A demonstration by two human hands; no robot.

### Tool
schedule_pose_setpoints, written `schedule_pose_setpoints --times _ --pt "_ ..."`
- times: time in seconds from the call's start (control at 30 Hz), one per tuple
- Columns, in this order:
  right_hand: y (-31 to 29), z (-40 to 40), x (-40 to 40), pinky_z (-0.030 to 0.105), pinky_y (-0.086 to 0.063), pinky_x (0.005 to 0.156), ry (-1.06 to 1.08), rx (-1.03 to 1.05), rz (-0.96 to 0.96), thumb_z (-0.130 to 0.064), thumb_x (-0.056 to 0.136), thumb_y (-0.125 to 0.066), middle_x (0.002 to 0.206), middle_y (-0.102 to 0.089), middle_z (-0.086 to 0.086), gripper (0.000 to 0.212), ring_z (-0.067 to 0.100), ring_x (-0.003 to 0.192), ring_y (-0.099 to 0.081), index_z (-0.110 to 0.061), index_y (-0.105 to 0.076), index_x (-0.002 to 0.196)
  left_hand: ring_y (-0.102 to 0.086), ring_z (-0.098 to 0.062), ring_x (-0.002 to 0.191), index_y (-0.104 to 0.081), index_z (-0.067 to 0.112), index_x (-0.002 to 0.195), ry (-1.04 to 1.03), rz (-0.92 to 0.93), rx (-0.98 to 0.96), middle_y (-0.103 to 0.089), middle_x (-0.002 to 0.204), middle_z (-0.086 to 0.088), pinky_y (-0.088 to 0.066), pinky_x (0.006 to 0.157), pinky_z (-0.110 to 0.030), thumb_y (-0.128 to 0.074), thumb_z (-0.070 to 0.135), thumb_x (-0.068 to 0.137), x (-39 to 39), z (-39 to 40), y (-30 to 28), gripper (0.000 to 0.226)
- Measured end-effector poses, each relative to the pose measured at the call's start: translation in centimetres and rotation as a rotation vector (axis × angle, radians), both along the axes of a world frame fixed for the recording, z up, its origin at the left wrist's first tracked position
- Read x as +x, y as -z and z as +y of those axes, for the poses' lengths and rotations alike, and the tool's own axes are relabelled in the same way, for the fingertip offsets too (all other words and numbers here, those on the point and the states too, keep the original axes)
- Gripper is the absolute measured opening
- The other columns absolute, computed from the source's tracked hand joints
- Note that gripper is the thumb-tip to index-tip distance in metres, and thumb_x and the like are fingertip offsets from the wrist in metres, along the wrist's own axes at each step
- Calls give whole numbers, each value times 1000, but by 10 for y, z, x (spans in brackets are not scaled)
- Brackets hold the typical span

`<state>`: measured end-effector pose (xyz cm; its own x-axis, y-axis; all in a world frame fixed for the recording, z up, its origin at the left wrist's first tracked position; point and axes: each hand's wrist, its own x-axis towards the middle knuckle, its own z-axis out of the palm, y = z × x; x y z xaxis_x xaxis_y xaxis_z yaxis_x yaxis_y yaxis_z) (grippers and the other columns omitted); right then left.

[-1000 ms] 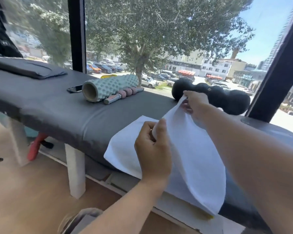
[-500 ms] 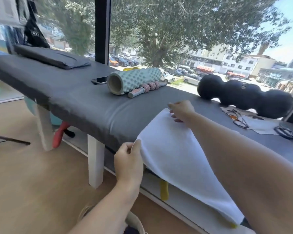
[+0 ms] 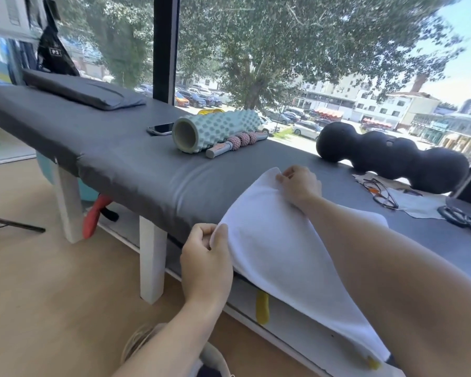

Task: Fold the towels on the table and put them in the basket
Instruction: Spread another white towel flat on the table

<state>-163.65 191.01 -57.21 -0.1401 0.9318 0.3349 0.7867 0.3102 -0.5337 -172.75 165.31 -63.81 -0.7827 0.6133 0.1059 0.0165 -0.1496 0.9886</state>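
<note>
Both hands, left hand (image 3: 206,263) and right hand (image 3: 299,185), pinch towel (image 3: 278,248) corners; foam roller (image 3: 215,130), phone (image 3: 161,128) beyond.

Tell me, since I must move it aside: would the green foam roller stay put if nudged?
Probably not. The foam roller is a cylinder lying on its side, so it may roll. It looks hollow, likely light. The massage stick beside it might block it.

grey padded worktop (image 3: 114,156) on white legs, with a white towel (image 3: 283,254) hanging over its near edge, a mint foam roller (image 3: 215,130), phone (image 3: 161,128), black peanut roller (image 3: 392,156), flat cushion (image 3: 85,91) and glasses (image 3: 381,194) on it
</note>
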Motion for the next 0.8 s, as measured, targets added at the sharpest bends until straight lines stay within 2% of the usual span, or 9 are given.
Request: schedule_pose_setpoints --times 0.1,0.17,0.23,0.33,0.43,0.57,0.67,0.8 --pt "-7 -4 1 42 -48 92 20 34 248 -50 100 -45 100 -64 5 31 32 103 -56 -20 -55 98 -57 -10 66 -59 23 90 81 12 84 -66 77 -2 -43 60 -26 -56 33 98 5 -3 -9 13" --pt "-16 -4 7 40 -49 85 13 55 317 -47 101 -46 99 -62 7 31 32 95 -58 -17 -53 100 -54 -15 63 -59 23 93 135 40 116 -64 75 -11 -45 60 -32 -56 34 99 7 -4 -13 13" --pt "-23 1 13 38 -52 80 -45 20 154 -43 98 -54 101 -65 7 25 29 89 -61 -19 -59 100 -57 -23 65 -61 23 93 138 -11 108 -66 80 -16 -46 60 -36 -58 34 99 10 -3 -13 12" --pt "-17 8 17 32 -47 74 -132 -86 -157 -38 95 -62 103 -68 6 17 26 88 -62 -21 -62 97 -65 -14 83 -65 23 95 92 -194 35 -70 89 0 -45 61 -26 -58 29 98 16 -2 -2 10" --pt "-5 14 14 35 -45 80 -143 -79 -180 -39 98 -58 112 -66 8 19 28 99 -59 -20 -60 103 -66 -17 87 -65 21 94 71 -300 1 -70 92 1 -46 64 -27 -58 26 98 15 -1 9 10" --pt "-8 12 8 41 -46 90 -85 -60 -136 -47 101 -46 112 -60 5 29 32 104 -56 -22 -53 111 -63 -14 76 -63 20 93 -8 -220 3 -70 83 3 -41 58 -25 -57 27 98 5 1 12 10" --pt "-10 11 1 42 -45 90 -95 -56 -141 -49 101 -43 107 -56 5 30 30 100 -54 -21 -51 110 -64 -14 77 -61 22 94 -45 -206 3 -71 83 2 -41 58 -27 -56 30 100 3 3 17 12" --pt "-2 13 -3 39 -49 87 -132 -105 -246 -44 100 -51 114 -63 7 23 31 101 -58 -22 -54 102 -66 -17 81 -62 22 96 -79 -278 -30 -72 84 4 -43 61 -28 -62 35 96 7 6 23 13"
